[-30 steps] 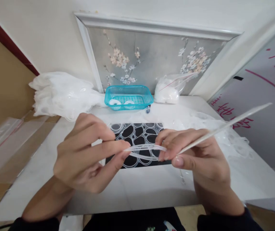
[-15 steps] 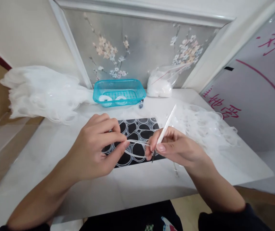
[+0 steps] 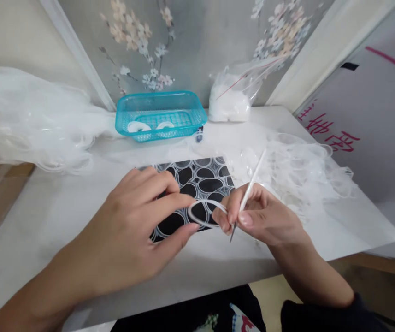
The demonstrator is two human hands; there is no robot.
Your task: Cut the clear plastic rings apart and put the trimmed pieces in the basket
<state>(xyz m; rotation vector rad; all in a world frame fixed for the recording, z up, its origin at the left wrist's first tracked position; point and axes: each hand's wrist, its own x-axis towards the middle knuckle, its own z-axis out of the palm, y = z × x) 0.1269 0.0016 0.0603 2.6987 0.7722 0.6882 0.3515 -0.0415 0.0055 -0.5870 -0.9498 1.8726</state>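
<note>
My right hand (image 3: pixel 261 214) grips a slim white pen-like tool (image 3: pixel 253 179), its thin dark tip pointing down toward me. Fingers of the same hand also pinch the right end of a thin white oval ring (image 3: pixel 207 201). My left hand (image 3: pixel 142 221) is open at the ring's left end, thumb and index finger apart with the ring's edge between them. I cannot tell whether they touch it. Beneath both hands lies a black mat (image 3: pixel 212 185) patterned with pale oval outlines, partly covered by my left hand.
A blue plastic basket (image 3: pixel 161 136) with white curved pieces stands at the back. Beside it is a clear bag (image 3: pixel 230 99) of white material. Heaps of translucent white rings lie on the left (image 3: pixel 34 124) and right (image 3: pixel 301 170). A marked whiteboard (image 3: pixel 373 184) borders the table's right.
My left thumb and index finger have parted from their pinch on the ring, which now shows as a rounder loop. My right hand still holds the tool. The view has tilted downward and closer.
</note>
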